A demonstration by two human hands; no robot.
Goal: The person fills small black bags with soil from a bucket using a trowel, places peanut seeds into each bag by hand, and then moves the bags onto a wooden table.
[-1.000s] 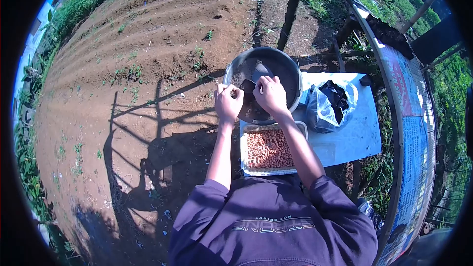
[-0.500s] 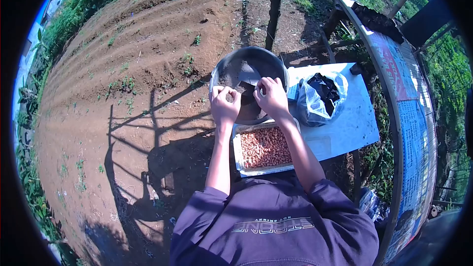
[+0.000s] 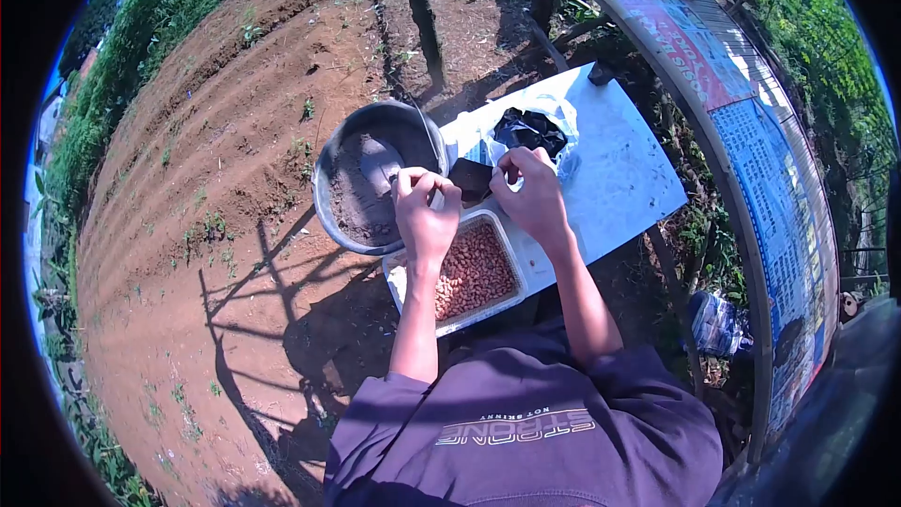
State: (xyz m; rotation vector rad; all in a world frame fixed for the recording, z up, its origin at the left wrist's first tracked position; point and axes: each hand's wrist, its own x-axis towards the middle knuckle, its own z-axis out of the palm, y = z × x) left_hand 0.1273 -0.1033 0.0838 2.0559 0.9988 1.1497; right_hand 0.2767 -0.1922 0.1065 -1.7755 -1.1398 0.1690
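Note:
Between my two hands is a small black plastic bag (image 3: 471, 180), its opening hard to make out. My left hand (image 3: 428, 218) pinches it on one side, close to the rim of a round dark basin (image 3: 322, 190). On the other side my right hand (image 3: 537, 193) has its thumb and fingers pinched at the bag's edge. Dark soil (image 3: 361, 211) lies in the basin, with a grey scoop-like piece (image 3: 379, 161) resting on it. Below my hands stands a pale rectangular tray (image 3: 514, 258) of reddish-brown seeds (image 3: 477, 274), partly covered by my left forearm.
A clear plastic bag (image 3: 569, 122) stuffed with black plastic (image 3: 530, 130) rests on the white tabletop (image 3: 629, 164). A wooden post (image 3: 419, 14) rises behind. To the right runs a curved, printed panel (image 3: 765, 155). Tilled brown soil (image 3: 188, 197) stretches out on the left.
Both hands have moved from over the basin to the right, with the small black bag between them. My view has turned, so basin, tray and table appear further left.

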